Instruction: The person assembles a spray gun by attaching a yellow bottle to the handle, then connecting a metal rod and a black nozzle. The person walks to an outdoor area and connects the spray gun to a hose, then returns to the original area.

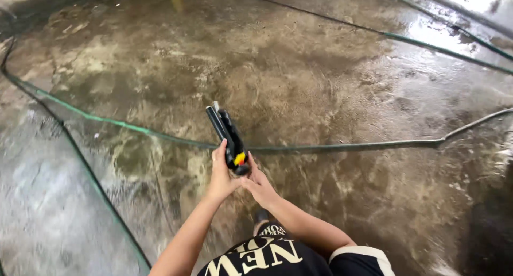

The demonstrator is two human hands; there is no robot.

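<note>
Across wet concrete floor (331,94), green hoses (342,146) trail.

Black spray gun (227,137) — yellow trigger, green hose (342,146), mottled grey-brown wet floor (299,78)

Glossy black plastic spray gun (227,137); wet, rough concrete floor (320,83); rubbery green hose (133,127)
</note>
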